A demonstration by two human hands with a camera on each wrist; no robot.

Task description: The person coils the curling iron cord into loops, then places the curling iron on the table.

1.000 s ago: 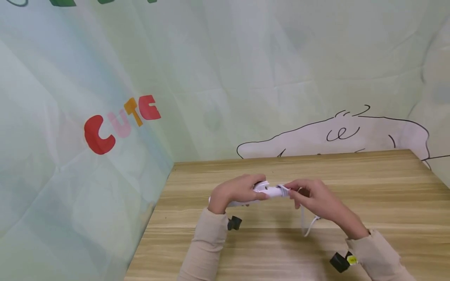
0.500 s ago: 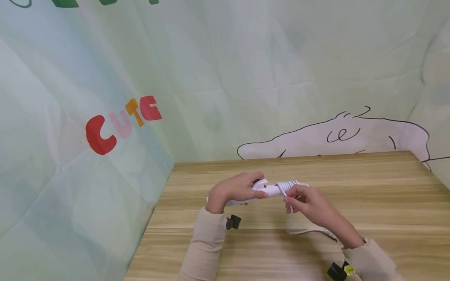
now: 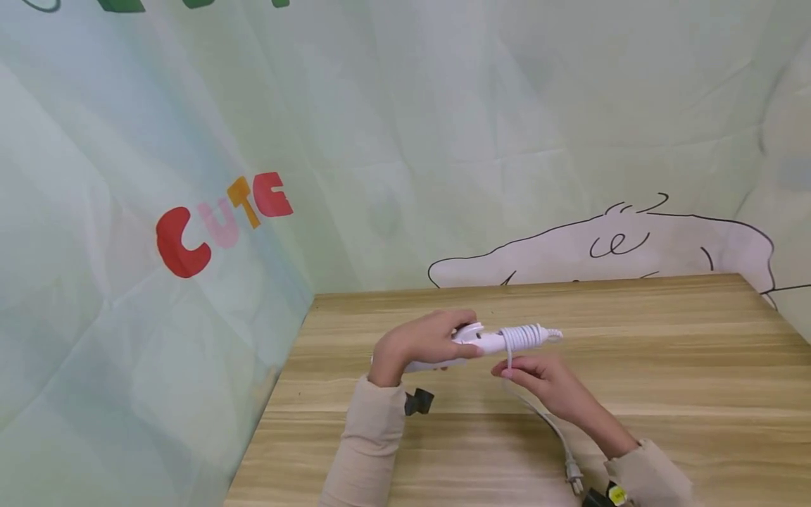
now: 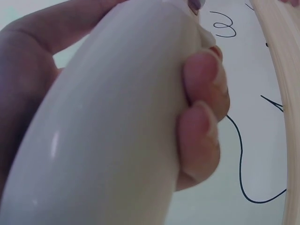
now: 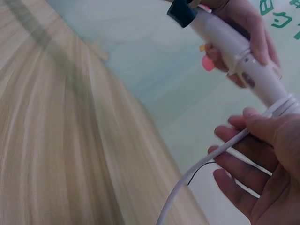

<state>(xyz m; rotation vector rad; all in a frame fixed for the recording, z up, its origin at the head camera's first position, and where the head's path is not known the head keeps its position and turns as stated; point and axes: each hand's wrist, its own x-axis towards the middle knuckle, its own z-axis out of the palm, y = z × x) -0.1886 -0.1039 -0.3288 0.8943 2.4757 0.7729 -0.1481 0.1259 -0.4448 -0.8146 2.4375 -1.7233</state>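
My left hand [image 3: 423, 343] grips a white wand-shaped appliance, apparently a hair curling iron [image 3: 491, 343], above the table. In the left wrist view, its smooth body [image 4: 117, 103] fills much of the picture, with fingertips [image 4: 199, 136] curled around the side. Several turns of white power cord [image 3: 522, 336] circle the handle's right end. My right hand [image 3: 545, 384] pinches the cord just below those turns. From there, the loose cord [image 5: 180, 180] hangs away, and its two-prong plug [image 3: 573, 473] is at the lower right in the head view.
Beneath both hands is a wood-grain table [image 3: 684, 366]. A printed fabric backdrop [image 3: 405, 141] stands behind it and along its left side. Black wrist-worn devices [image 3: 419, 402] show near both sleeves.
My right hand has moved down and left from the handle's end, drawing cord along and uncovering the wound turns. The plug end has come into sight. My left hand stays nearly still.
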